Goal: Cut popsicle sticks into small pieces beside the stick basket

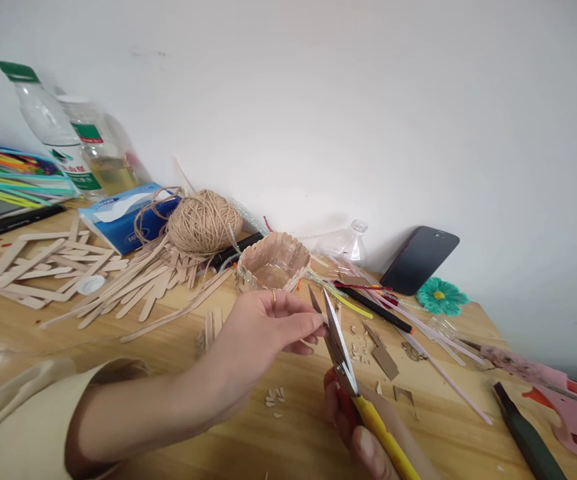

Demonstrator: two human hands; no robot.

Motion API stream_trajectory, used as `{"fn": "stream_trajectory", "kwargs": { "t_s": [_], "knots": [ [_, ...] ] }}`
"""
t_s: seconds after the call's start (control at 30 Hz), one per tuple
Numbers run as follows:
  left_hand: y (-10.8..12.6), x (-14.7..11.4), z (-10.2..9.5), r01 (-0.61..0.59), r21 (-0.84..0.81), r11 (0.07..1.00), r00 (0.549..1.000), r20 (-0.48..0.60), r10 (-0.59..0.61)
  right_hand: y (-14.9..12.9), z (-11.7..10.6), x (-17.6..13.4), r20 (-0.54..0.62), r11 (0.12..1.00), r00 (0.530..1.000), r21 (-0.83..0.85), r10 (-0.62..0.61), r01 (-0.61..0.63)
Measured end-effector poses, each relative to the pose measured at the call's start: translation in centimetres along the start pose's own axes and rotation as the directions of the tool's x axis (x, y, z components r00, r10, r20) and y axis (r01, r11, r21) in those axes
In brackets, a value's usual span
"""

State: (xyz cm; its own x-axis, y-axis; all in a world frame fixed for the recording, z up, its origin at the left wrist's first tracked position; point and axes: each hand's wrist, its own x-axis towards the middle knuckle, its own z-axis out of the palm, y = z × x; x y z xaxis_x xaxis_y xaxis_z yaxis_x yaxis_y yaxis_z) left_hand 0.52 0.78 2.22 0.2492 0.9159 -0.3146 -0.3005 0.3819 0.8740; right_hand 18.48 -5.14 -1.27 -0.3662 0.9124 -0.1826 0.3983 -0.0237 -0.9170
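Note:
My right hand grips the yellow-handled scissors, whose blades point up and stand slightly apart. My left hand is closed in a pinch at the blades; what its fingertips hold is too small and hidden to name. Below my left hand lie several small pale wooden chips on the table. Just beyond it sits a small basket-like container edged with rounded wooden pieces. Right of the blades are more tiny wood scraps and a brown cardboard piece.
Craft sticks and a twine ball lie left, near a blue tissue pack and bottles. A phone leans on the wall beside a teal flower. A pink glue gun lies right.

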Motion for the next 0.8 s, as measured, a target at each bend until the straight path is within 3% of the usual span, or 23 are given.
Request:
{"fn": "stream_trajectory", "kwargs": {
  "t_s": [0.4,0.63,0.8],
  "knots": [
    [0.23,-0.04,-0.1,-0.013,0.048,0.999,1.0,-0.002,0.013,-0.11,-0.21,0.17,0.005,0.997,1.0,-0.08,-0.01,0.01],
    [0.35,0.08,-0.12,-0.026,0.072,0.997,0.999,-0.017,0.027,-0.8,0.34,0.63,-0.013,1.0,1.0,0.029,0.006,-0.006],
    [0.33,-0.03,-0.14,-0.032,0.083,0.996,0.999,-0.009,0.033,-0.45,0.34,0.78,-0.001,0.997,0.999,0.054,-0.051,0.051]
  ]
}}
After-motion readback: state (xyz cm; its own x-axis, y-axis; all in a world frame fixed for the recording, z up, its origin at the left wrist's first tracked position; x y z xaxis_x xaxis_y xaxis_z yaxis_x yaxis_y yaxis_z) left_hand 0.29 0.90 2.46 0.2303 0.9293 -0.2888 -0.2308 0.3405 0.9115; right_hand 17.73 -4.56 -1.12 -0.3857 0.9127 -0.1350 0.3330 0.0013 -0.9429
